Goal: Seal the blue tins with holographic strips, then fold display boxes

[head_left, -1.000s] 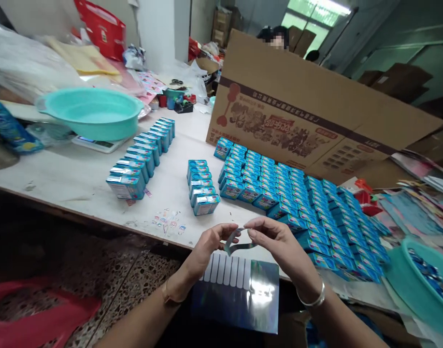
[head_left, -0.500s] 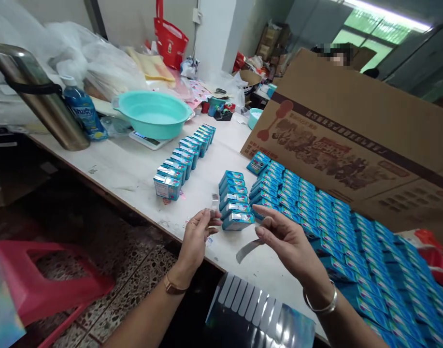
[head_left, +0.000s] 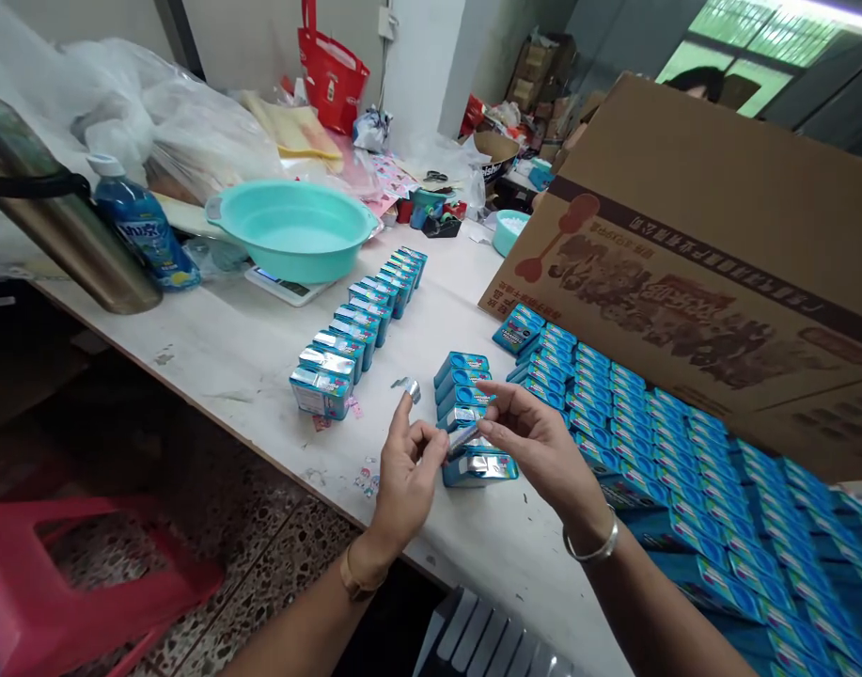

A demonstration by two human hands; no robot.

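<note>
My right hand (head_left: 547, 451) pinches one end of a narrow silver sticker strip (head_left: 463, 436) between thumb and forefinger. At the strip's other end, the thumb and bent fingers of my left hand (head_left: 408, 484) are closed on it. A second silver strip (head_left: 412, 388) clings to the tip of my raised left forefinger. Just beyond and beneath the strip stands a short row of small blue boxes (head_left: 478, 470), partly hidden by my right hand; the nearest has a silver strip on top. A sheet of silver strips (head_left: 483, 635) shows at the bottom edge, partly cut off.
Another row of blue boxes (head_left: 321, 390) stands left of centre. Many blue boxes (head_left: 634, 414) fill the right side before a large carton (head_left: 684, 235). Behind are a turquoise basin (head_left: 296, 230) on a scale, a blue bottle (head_left: 145, 226) and a steel flask (head_left: 70, 226). A red stool (head_left: 85, 564) stands lower left.
The strip hanging from my right hand is now held between both hands, over the short row. My hands have come closer together. The view has shifted slightly.
</note>
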